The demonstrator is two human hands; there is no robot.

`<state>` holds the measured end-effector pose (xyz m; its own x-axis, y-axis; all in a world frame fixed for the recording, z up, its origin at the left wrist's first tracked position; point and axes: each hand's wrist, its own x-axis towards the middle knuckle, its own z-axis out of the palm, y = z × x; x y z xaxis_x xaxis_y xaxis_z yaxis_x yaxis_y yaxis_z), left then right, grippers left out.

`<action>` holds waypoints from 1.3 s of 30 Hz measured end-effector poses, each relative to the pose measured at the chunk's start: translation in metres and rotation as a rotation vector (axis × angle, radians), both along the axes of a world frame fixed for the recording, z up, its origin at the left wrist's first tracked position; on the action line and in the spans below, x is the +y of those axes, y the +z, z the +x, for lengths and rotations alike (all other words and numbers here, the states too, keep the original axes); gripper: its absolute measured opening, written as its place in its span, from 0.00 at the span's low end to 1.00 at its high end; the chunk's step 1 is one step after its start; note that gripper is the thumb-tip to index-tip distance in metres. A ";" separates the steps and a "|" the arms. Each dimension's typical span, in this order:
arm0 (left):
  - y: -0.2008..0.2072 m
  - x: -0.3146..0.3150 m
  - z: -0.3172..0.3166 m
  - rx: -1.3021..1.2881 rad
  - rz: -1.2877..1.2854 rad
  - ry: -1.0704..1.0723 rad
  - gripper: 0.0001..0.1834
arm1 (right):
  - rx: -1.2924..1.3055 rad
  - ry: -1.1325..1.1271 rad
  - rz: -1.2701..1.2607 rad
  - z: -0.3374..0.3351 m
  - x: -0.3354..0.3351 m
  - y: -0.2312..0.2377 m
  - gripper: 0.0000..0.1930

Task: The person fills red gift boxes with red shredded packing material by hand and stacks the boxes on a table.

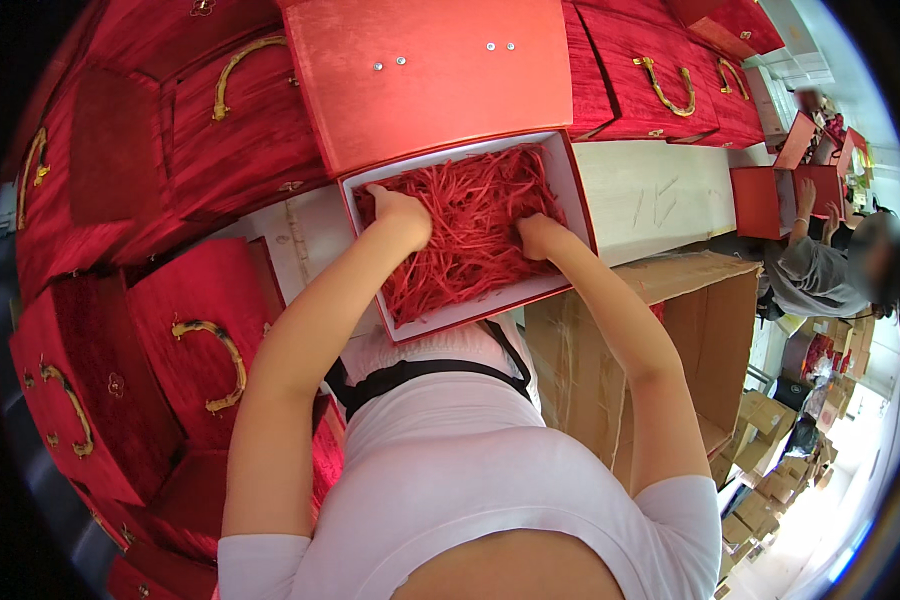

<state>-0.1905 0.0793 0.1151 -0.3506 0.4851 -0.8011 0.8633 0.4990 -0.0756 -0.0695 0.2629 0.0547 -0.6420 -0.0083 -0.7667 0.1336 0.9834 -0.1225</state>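
An open red gift box [571, 175] with a white inner wall lies in front of me, its lid [430, 70] standing up behind it. Shredded red paper filling [475, 215] covers its bottom. My left hand [402, 215] is pressed into the filling at the box's far left corner. Over at the right side, my right hand [538, 236] is sunk into the shreds with curled fingers. Whether either hand grips any strands is hidden by the paper.
Closed red boxes with gold handles [210, 350] are stacked at my left and along the back [660, 85]. A white worktable [650, 195] lies under the box, with an open cardboard carton [710, 320] at my right. Another person [820, 265] works at the far right.
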 end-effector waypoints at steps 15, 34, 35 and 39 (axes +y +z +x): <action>0.055 -0.063 0.024 -0.084 0.351 0.105 0.10 | -0.059 -0.037 -0.233 0.014 -0.013 0.058 0.15; 0.074 -0.126 0.017 -0.223 1.276 0.960 0.11 | 0.166 0.360 -0.211 -0.035 -0.122 -0.002 0.23; 0.063 -0.139 0.014 -0.212 1.223 1.060 0.12 | 0.227 0.305 -0.248 -0.029 -0.120 0.017 0.22; 0.037 -0.156 0.041 -0.320 1.004 1.236 0.23 | 0.413 0.105 -0.461 0.006 -0.090 0.087 0.19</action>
